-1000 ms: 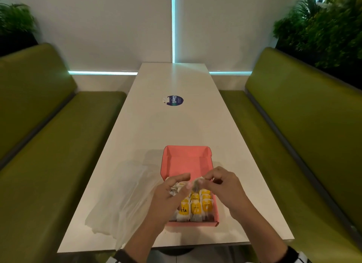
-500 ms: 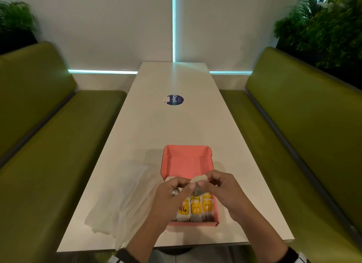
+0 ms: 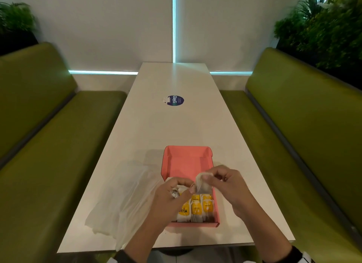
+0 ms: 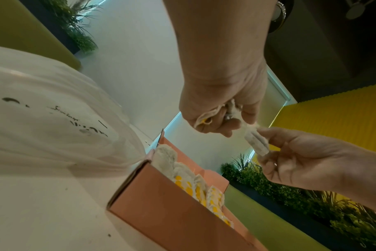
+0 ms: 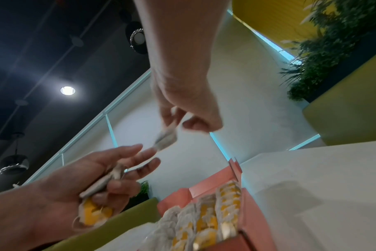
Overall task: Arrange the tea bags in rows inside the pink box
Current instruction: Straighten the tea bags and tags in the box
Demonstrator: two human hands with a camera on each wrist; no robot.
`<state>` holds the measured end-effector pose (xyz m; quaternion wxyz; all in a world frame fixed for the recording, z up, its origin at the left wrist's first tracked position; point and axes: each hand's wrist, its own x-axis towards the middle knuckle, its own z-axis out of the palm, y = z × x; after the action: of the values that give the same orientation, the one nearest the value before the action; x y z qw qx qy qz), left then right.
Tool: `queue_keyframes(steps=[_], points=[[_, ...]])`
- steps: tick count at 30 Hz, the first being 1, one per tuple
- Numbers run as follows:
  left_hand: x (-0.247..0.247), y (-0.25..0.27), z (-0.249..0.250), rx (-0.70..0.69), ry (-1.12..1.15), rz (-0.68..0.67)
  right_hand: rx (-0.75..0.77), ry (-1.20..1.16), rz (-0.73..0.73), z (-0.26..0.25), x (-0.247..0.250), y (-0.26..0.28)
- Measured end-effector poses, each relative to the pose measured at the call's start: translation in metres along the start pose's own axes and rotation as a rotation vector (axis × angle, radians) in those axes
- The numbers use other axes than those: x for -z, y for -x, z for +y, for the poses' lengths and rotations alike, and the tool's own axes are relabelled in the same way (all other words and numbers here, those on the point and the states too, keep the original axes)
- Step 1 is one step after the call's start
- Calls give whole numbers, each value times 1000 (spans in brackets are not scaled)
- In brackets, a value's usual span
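A: On the long white table (image 3: 176, 125), between the two green benches (image 3: 49, 135), what is the biggest thing near the person?

B: A crumpled clear plastic bag (image 3: 121, 200) lying just left of the pink box (image 3: 186, 161). The box sits at the near end of the table, lid-less, open side up. Farther along the table there is a round dark blue sticker (image 3: 175, 100).

A: And inside the box?

B: The near half holds rows of tea bags (image 3: 196, 210) with yellow tags, packed side by side against the near wall. The far half shows bare pink floor.

A: Where are the hands?

B: Both hover over the middle of the box. The left hand (image 3: 172, 194) has its lower fingers curled around a small bundle of spare tea bags (image 5: 97, 210) held in the palm, while the thumb and forefinger reach out toward the right hand.

A: And the right hand?

B: The right hand (image 3: 229, 186) pinches a single tea bag (image 3: 202, 184) between thumb and fingertips, its other fingers loosely curled. That bag hangs in the air above the box, clear of the packed rows.

A: Do the two hands touch?

B: The left fingertips (image 5: 148, 151) meet the lower edge of the single bag. Whether they grip it or a string, I cannot tell; the right wrist view is blurred there.
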<state>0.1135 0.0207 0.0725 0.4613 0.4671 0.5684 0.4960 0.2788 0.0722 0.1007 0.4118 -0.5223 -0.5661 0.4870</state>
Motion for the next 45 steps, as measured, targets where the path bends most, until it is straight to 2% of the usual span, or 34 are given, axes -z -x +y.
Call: queue_keyframes(steps=[2,3,4,6,7,10,11,15,22,27,31,36,40,42,45], points=[[0,0,1,-9,25,45,103,134,260,-1,0,0],[-1,0,1,-22,40,65,138,206,272,-1,2,1],[-1,-1,2,-46,53,80,140,241,178,-3,2,2],[-1,0,3,-99,57,84,27,166,-139,-6,-1,7],[-1,0,3,-118,50,79,14,164,-171,-3,-1,7],[-1,-1,2,-149,22,76,133,347,84,6,0,-1],[-1,-1,2,-156,11,75,140,312,102,6,0,-1],[-1,-2,1,-179,-22,58,85,132,11,0,-1,5],[-4,-4,2,-166,-36,35,78,72,-42,1,-2,4],[-7,-11,-8,-203,-92,89,38,-22,-92,3,-1,5],[-8,-10,-6,-220,-50,85,8,35,-156,4,-1,8],[-3,-8,-2,-225,-27,65,5,28,-168,3,1,7],[5,-10,7,-340,-156,-84,9,187,-292,1,3,8],[8,-11,10,-350,-191,-177,6,265,-356,2,3,8],[9,-10,11,-342,-239,-197,8,394,-403,3,4,7]])
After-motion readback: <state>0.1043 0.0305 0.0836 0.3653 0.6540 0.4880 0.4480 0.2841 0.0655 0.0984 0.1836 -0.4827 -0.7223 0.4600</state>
